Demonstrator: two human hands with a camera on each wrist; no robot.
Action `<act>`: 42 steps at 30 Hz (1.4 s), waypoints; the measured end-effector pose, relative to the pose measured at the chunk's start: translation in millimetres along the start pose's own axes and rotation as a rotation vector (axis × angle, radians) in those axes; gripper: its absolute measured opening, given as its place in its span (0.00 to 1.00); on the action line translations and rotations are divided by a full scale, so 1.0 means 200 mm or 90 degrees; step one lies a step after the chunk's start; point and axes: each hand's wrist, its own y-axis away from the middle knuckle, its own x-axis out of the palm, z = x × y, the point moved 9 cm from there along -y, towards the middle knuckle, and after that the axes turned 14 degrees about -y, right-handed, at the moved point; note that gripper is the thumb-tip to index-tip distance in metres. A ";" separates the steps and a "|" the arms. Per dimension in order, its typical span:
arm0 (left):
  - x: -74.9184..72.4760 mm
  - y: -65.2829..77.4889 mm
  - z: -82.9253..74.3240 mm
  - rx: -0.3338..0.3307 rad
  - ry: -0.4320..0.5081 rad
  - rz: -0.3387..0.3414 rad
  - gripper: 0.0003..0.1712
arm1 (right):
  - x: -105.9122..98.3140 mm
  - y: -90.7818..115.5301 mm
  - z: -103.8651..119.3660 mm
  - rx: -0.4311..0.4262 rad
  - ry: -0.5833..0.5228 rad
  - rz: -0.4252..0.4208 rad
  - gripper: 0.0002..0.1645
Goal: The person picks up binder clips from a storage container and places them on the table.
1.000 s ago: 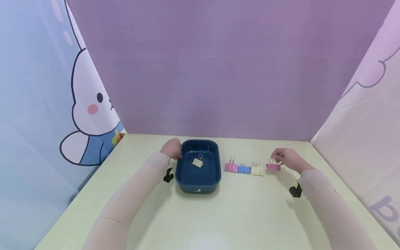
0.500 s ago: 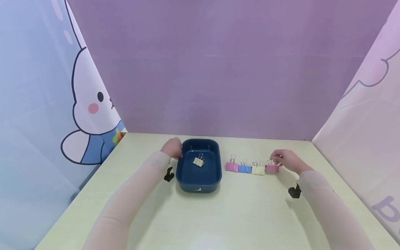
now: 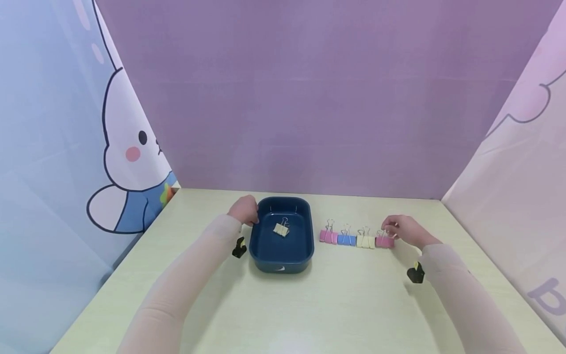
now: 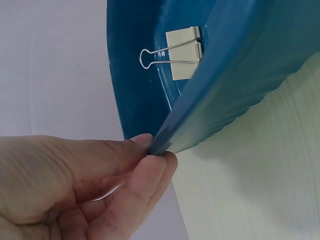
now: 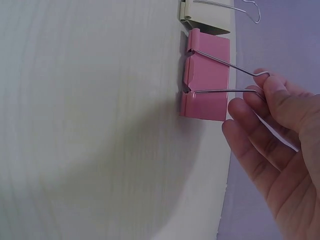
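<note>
My left hand (image 3: 244, 210) pinches the rim of a dark blue tray (image 4: 195, 95) between thumb and fingers, at its far left corner. Inside the tray lies a cream binder clip (image 4: 184, 53). At the right, my right hand (image 3: 406, 229) pinches the wire handle of a pink binder clip (image 5: 207, 75) between thumb and index finger. That clip sits at the right end of a row, right beside a cream binder clip (image 3: 365, 241). Further left in the row are a blue binder clip (image 3: 347, 240) and another pink binder clip (image 3: 328, 237).
Everything rests on a pale wooden table (image 3: 292, 309). A purple backdrop (image 3: 309, 98) rises behind its far edge. Printed curtains hang at both sides, the left curtain (image 3: 53, 147) showing a cartoon rabbit.
My right hand has lowered the pink binder clip and moved it slightly left, against the cream clip at the row's end. The left hand stays on the tray rim.
</note>
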 end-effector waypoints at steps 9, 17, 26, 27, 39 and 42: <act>-0.01 0.01 0.00 0.002 -0.005 -0.002 0.14 | 0.01 0.01 0.00 0.009 0.006 -0.001 0.08; -0.01 0.01 0.00 -0.003 -0.007 0.001 0.15 | 0.02 0.00 0.01 -0.006 0.015 0.000 0.09; -0.01 0.01 0.00 -0.004 -0.008 0.002 0.13 | -0.04 -0.01 0.06 -0.022 0.071 -0.034 0.22; -0.01 0.01 0.00 -0.003 -0.006 0.003 0.13 | -0.04 -0.01 0.08 -0.028 0.074 -0.039 0.24; 0.00 0.00 -0.01 0.001 -0.020 0.002 0.10 | 0.12 -0.28 0.78 -0.126 0.071 -0.020 0.32; 0.00 -0.01 0.01 -0.003 -0.020 0.005 0.09 | 0.25 -0.36 0.97 -0.157 0.073 0.004 0.29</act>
